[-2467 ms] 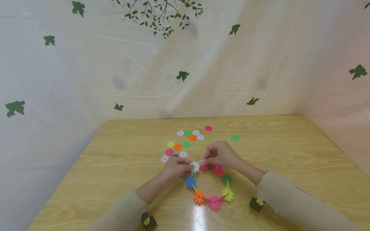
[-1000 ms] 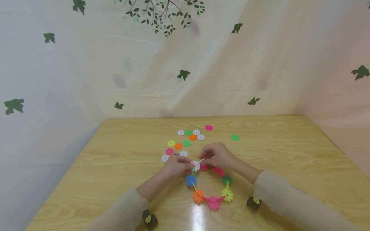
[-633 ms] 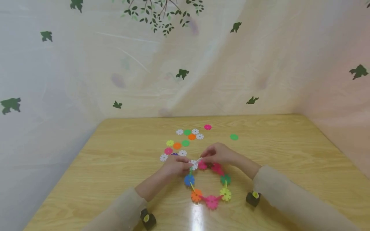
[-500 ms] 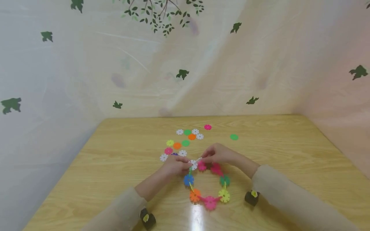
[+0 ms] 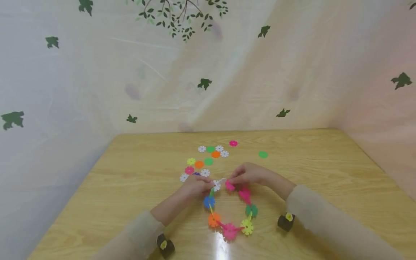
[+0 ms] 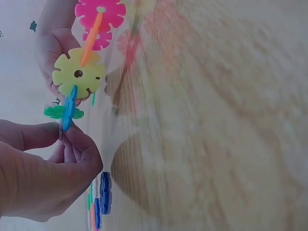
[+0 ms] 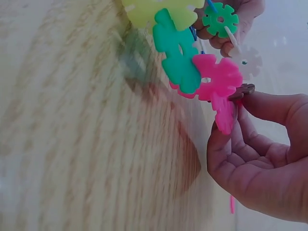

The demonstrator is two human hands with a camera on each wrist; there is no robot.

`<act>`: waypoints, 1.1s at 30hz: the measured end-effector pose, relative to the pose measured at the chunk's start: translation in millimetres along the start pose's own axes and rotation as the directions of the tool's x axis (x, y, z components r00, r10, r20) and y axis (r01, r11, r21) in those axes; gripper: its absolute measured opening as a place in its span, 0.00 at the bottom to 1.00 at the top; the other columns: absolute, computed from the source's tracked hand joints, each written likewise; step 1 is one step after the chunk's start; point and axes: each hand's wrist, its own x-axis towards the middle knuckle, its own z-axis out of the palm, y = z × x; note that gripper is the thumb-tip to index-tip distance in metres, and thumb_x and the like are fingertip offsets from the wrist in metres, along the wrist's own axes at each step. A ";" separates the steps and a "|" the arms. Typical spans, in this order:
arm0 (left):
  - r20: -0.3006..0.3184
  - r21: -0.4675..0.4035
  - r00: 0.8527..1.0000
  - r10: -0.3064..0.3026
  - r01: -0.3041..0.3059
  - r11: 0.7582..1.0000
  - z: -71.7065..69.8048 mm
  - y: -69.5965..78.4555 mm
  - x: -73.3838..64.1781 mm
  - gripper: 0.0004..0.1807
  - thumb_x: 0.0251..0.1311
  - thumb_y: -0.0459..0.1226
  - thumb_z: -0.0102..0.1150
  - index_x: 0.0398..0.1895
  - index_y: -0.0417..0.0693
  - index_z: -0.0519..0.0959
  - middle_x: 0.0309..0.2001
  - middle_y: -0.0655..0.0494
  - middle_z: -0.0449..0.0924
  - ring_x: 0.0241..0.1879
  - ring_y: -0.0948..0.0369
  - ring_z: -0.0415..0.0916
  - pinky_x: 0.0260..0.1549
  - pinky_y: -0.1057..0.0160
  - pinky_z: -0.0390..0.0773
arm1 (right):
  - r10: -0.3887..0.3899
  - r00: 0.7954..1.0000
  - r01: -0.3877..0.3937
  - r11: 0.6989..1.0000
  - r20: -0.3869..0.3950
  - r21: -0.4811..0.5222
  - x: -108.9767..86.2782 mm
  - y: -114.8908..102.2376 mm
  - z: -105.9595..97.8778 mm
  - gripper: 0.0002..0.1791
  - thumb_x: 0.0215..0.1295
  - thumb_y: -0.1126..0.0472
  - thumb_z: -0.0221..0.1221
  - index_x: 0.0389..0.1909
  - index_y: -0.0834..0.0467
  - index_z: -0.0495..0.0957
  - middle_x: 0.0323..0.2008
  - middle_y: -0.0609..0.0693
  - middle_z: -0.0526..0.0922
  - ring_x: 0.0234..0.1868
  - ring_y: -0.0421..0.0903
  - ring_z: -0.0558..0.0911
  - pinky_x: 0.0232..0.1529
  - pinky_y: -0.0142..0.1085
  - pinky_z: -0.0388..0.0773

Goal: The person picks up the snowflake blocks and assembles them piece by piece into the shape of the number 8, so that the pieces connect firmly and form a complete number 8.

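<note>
A ring-like chain of slotted flower-shaped plastic discs hangs between both hands over the table, its pink disc [image 5: 229, 231] lowest. My left hand [image 5: 195, 187] pinches the chain's left end by a white disc [image 5: 216, 185], from which a second white disc [image 5: 222, 180] sticks out edge-on. With thumb and fingers my right hand [image 5: 249, 174] pinches the other end at a pink disc [image 5: 230, 185]; in the right wrist view a brown disc [image 7: 243, 91] sits at the thumb. A small gap shows between the two ends in the head view. Blue, orange, yellow and green discs make up the sides.
Several loose discs lie flat behind the hands on the wooden table [image 5: 130, 173], among them an orange disc [image 5: 199, 164]. A green disc [image 5: 263, 154] and a pink disc [image 5: 233, 143] lie farther off. A printed cloth [image 5: 162, 90] hangs behind the table.
My right hand has gone from the second white disc to the pink end disc. That white disc now sticks out from the left end. The chain's lower part has swung left.
</note>
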 end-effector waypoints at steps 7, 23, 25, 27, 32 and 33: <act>0.008 0.002 1.000 -0.003 0.003 1.000 -0.5 -1.6 2.0 0.10 0.57 0.29 0.61 0.40 0.31 0.82 0.31 0.51 0.83 0.26 0.66 0.75 0.31 0.71 0.80 | 0.037 0.999 -0.036 0.996 -0.012 0.086 -4.6 3.0 -1.1 0.13 0.62 0.59 0.62 0.41 0.66 0.82 0.28 0.43 0.85 0.30 0.38 0.78 0.35 0.30 0.77; 0.056 0.082 0.998 0.003 -0.008 0.997 -3.2 -2.5 2.8 0.08 0.56 0.31 0.63 0.36 0.33 0.83 0.25 0.56 0.81 0.26 0.65 0.75 0.29 0.71 0.78 | 0.016 1.000 -0.014 0.991 -0.013 0.133 -5.5 3.6 -1.4 0.13 0.63 0.61 0.61 0.40 0.68 0.82 0.24 0.39 0.82 0.29 0.37 0.74 0.31 0.28 0.72; 0.058 0.085 0.998 -0.001 -0.004 0.996 -3.3 -3.2 3.6 0.08 0.56 0.31 0.63 0.37 0.34 0.83 0.27 0.55 0.82 0.26 0.64 0.75 0.29 0.71 0.78 | 0.010 1.000 -0.009 0.991 -0.011 0.131 -6.0 2.8 -0.9 0.13 0.63 0.61 0.61 0.40 0.68 0.82 0.24 0.40 0.83 0.28 0.37 0.76 0.32 0.28 0.74; 0.060 0.094 0.998 0.001 -0.007 0.996 -3.0 -3.6 4.0 0.09 0.56 0.32 0.63 0.37 0.34 0.83 0.28 0.53 0.83 0.27 0.64 0.76 0.30 0.71 0.79 | 0.000 1.000 0.002 0.992 -0.015 0.124 -7.0 1.6 0.1 0.13 0.62 0.61 0.61 0.40 0.68 0.82 0.25 0.42 0.84 0.28 0.37 0.78 0.33 0.29 0.76; 0.044 0.151 0.999 0.016 -0.023 0.988 -1.2 -2.1 4.1 0.10 0.56 0.33 0.64 0.38 0.36 0.84 0.32 0.50 0.84 0.30 0.63 0.76 0.31 0.70 0.78 | 0.001 0.998 0.004 0.997 -0.062 0.075 -7.6 -1.3 3.8 0.12 0.60 0.61 0.63 0.38 0.68 0.83 0.28 0.48 0.87 0.30 0.37 0.79 0.36 0.29 0.77; 0.034 0.159 0.999 0.019 -0.024 0.987 -0.6 -1.7 4.2 0.10 0.56 0.33 0.64 0.38 0.36 0.84 0.32 0.49 0.84 0.30 0.63 0.75 0.31 0.70 0.78 | 0.004 0.997 0.000 0.998 -0.074 0.064 -7.3 -1.4 4.4 0.12 0.60 0.61 0.64 0.38 0.67 0.83 0.29 0.49 0.87 0.31 0.38 0.79 0.37 0.29 0.76</act>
